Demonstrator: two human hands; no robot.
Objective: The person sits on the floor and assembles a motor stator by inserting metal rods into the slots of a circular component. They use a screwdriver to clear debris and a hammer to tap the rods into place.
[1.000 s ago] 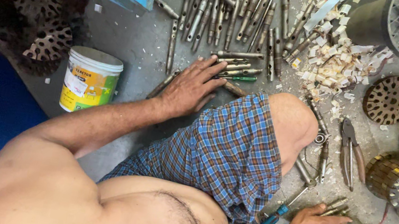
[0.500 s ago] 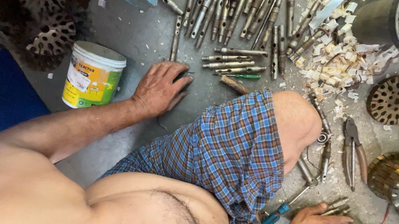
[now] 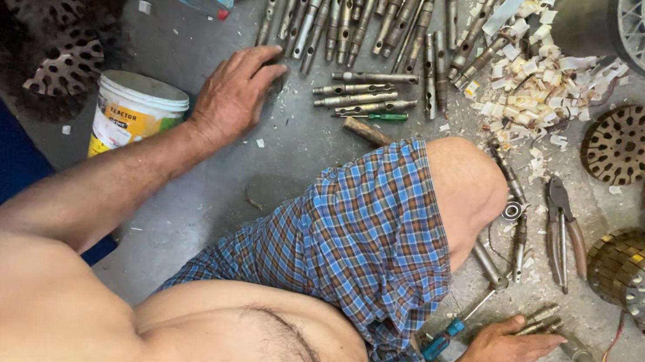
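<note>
On the grey concrete floor [image 3: 293, 149], the left hand [image 3: 233, 95] lies flat, fingers spread, touching cylindrical steel shafts [image 3: 344, 8]; the right hand [image 3: 507, 346] rests flat, fingers together, beside a blue-handled screwdriver [image 3: 447, 336].

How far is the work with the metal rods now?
Done: many metal rods lie in a row on the floor. In hand: the left hand rests flat beside them, holding nothing; the right hand presses near small tools. Left: loose rods lie unsorted.

bare torso, blue checked shorts [image 3: 365, 241]
</note>
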